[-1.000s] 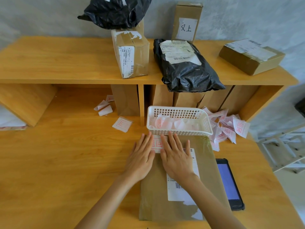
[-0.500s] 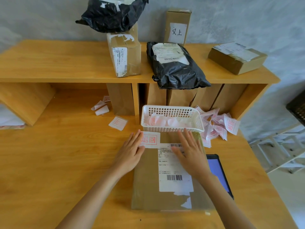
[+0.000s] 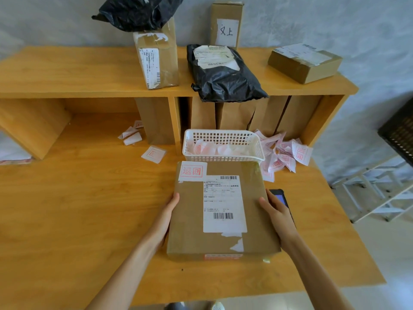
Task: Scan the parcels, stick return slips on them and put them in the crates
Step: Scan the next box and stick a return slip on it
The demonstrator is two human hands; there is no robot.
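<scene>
We are holding the flat brown parcel (image 3: 220, 211) between our two hands, just in front of us on the desk (image 3: 67, 209). Our left hand (image 3: 166, 217) is pressing against its left edge with the thumb lying along the top rim, and our right hand (image 3: 277, 212) is gripping the right edge the same way; the fingers of both are going out of sight under or behind the box, so we cannot tell how far they are curling.

The return slip (image 3: 192, 171) is sitting on the far left corner, beyond our left thumb, with the shipping label (image 3: 223, 204) between our hands.

We are judging the parcel to be stiff cardboard, broad and shallow, probably not heavy, with smooth tape running down its right part that may be slick under the palm. Taking it at the two long sides near the middle, as we are doing, seems the steadiest hold.

The white basket (image 3: 223, 151) of slips is lying just past the far edge, and the dark phone (image 3: 280, 199) is lying just beyond our right hand, so we are minding both as we lift.
</scene>
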